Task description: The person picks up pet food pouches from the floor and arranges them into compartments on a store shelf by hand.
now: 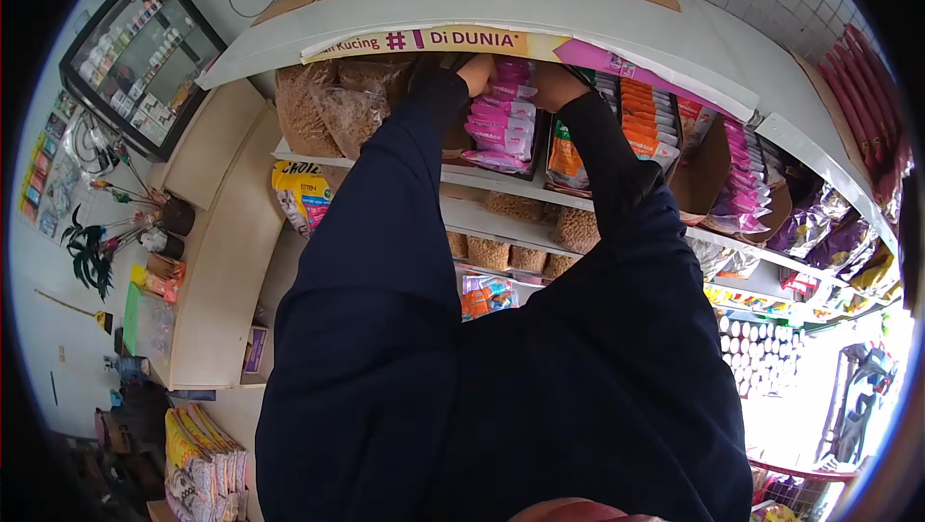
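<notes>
Both of my arms reach up into a shelf, under its banner strip. A box of pink pouches, standing in a row, lies between my hands. My left hand is at the left side of the rear pouches. On their right side is my right hand, close to the back of the row. The fingers of both hands are hidden, so I cannot tell whether either grips a pouch. Below my right hand stands a box with orange and green packs. Orange pouches are lined up right of my right forearm.
Clear bags of brown kibble fill the shelf's left end. Another row of pink pouches and purple bags are at the right. Lower shelves hold more kibble bags. A glass cabinet stands far left.
</notes>
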### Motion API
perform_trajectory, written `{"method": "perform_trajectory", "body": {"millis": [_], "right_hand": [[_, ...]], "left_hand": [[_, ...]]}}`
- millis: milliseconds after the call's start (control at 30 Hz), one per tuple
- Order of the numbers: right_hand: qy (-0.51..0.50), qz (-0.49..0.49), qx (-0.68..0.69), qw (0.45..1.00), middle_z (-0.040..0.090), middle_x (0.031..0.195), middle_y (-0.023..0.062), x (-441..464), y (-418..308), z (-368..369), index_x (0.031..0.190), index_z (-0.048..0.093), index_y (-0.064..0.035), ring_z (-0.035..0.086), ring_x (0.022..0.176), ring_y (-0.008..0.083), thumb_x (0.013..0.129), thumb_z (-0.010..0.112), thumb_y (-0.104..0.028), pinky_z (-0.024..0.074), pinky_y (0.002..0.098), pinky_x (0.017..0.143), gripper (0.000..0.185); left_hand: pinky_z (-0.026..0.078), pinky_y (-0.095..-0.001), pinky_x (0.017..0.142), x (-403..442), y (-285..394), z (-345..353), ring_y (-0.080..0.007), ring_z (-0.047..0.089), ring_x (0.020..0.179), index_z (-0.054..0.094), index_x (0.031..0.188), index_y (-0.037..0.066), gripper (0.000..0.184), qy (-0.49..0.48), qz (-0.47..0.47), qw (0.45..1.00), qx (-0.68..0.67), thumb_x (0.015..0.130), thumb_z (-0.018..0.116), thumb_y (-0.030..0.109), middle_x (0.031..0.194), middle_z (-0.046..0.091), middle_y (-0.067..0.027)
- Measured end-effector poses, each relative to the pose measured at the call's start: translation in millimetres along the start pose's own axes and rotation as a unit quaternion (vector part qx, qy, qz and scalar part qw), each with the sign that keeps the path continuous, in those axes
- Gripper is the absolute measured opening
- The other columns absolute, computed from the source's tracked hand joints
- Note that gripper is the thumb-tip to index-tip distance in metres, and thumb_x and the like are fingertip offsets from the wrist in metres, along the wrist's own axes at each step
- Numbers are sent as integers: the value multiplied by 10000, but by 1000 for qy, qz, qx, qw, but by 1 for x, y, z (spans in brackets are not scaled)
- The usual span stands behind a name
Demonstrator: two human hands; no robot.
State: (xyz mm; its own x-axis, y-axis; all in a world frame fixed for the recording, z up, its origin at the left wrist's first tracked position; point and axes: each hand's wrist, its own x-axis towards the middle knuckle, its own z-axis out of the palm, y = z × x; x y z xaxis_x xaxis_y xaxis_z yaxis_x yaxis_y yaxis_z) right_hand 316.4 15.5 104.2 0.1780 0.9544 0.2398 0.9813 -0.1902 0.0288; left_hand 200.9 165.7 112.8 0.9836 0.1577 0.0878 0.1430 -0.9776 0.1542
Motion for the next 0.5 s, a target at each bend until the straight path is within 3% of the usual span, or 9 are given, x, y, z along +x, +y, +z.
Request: {"method": "perform_trajectory", "body": {"millis": [167, 367, 500], "right_hand": [[19, -8, -6, 1000, 578, 887, 181, 1, 0, 4, 855, 647, -18, 538, 897, 310, 664, 641, -235, 411, 398, 812, 289], [69, 16, 20, 997, 578, 868, 165, -2, 3, 17, 822, 649, -30, 526, 909, 306, 659, 623, -210, 397, 401, 812, 244], [141, -12, 35, 989, 580, 860, 149, -8, 5, 21, 799, 647, -41, 520, 899, 314, 622, 631, -190, 353, 405, 848, 232]], "left_hand": [[451, -348, 652, -1, -4, 9, -273, 579, 670, 646, 819, -10, 228, 47, -12, 998, -30, 624, 707, 92, 733, 614, -157], [442, -347, 704, -18, 8, 7, -283, 580, 784, 643, 845, 6, 260, 137, -43, 987, 72, 624, 726, 114, 763, 609, -149], [410, -364, 810, -31, -2, 17, -321, 522, 949, 639, 894, 51, 273, 213, -9, 976, -42, 643, 715, 124, 966, 576, -172]]}}
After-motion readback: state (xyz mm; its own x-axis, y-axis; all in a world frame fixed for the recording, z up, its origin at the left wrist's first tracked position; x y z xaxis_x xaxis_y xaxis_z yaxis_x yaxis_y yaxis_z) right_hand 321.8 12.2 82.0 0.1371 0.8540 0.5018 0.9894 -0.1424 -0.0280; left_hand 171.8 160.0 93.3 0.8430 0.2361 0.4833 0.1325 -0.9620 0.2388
